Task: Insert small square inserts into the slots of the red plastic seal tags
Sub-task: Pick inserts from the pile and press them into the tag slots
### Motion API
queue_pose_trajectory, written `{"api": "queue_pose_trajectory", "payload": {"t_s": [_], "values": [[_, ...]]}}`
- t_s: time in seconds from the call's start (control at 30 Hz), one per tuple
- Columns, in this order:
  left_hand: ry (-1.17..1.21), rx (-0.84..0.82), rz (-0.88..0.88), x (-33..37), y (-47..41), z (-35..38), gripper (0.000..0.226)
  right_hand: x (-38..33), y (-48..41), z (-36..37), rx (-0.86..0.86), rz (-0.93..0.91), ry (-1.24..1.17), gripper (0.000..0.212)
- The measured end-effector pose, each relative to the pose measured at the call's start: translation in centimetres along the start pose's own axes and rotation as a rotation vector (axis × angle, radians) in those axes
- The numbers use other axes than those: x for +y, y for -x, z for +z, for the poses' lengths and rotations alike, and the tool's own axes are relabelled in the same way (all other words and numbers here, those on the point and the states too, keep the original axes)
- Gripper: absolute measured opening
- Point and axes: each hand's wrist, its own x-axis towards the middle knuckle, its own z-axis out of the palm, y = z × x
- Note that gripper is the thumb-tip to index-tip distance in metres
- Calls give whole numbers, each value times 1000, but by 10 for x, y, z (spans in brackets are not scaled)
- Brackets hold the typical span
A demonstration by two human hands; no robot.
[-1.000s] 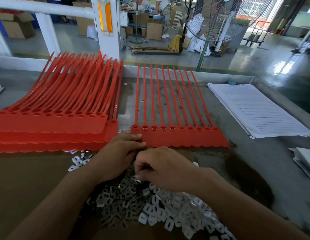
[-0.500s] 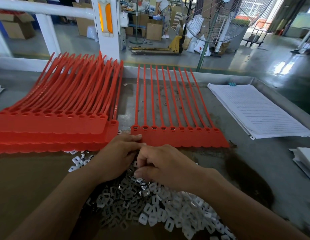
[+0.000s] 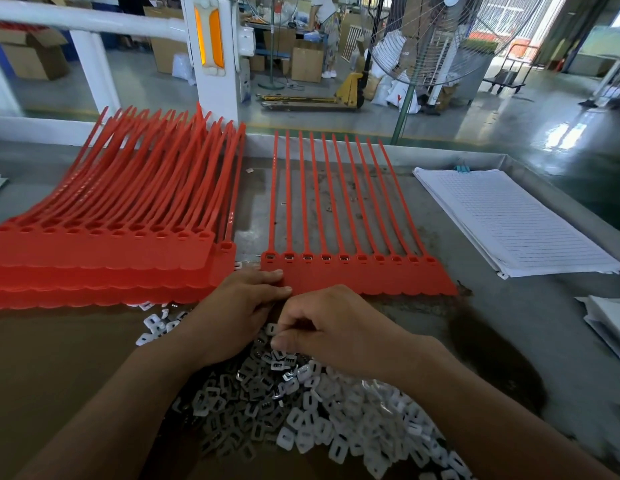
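A strip of joined red seal tags (image 3: 364, 275) lies flat on the table ahead of me, long tails pointing away. Several slots at its left end hold white inserts; those to the right look empty. My left hand (image 3: 239, 313) rests palm down, fingertips on the strip's near left corner. My right hand (image 3: 332, 330) hovers over a heap of small white and metallic square inserts (image 3: 308, 410), fingers curled and pinched together near one insert; whether it grips the piece is hidden.
A thick stack of red tag strips (image 3: 104, 251) fills the left side. A pile of lined white paper (image 3: 509, 220) lies at the right, more sheets (image 3: 610, 323) at the right edge. A raised table rim (image 3: 440, 152) runs along the back.
My right hand has shifted slightly away from me over the heap and its fingers have curled tighter. The left hand has stayed on the strip's corner.
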Motion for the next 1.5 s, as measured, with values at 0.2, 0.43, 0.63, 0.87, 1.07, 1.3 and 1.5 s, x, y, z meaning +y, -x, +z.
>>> {"api": "queue_pose_trajectory", "payload": {"t_s": [0.2, 0.43, 0.63, 0.87, 1.07, 1.3, 1.5], "values": [[-20, -6, -22, 0, 0, 0, 37, 22, -4, -22, 186, 91, -66, 4], [-1, -5, -24, -1, 0, 0, 38, 82, -16, -49, 446, 361, -93, 16], [1, -21, -18, 0, 0, -2, 38, 108, -26, -51, 472, 456, -17, 11], [1, -18, -40, 2, 1, -2, 38, 109, -29, -49, 402, 461, 84, 13], [5, -26, -53, 3, 1, -2, 38, 109, -30, -48, 431, 499, 60, 9], [-10, -36, -54, 2, 1, -2, 38, 110, -32, -49, 474, 548, -25, 23], [-9, -32, -45, 2, 1, -2, 38, 113, -29, -48, 469, 510, -46, 12]]}}
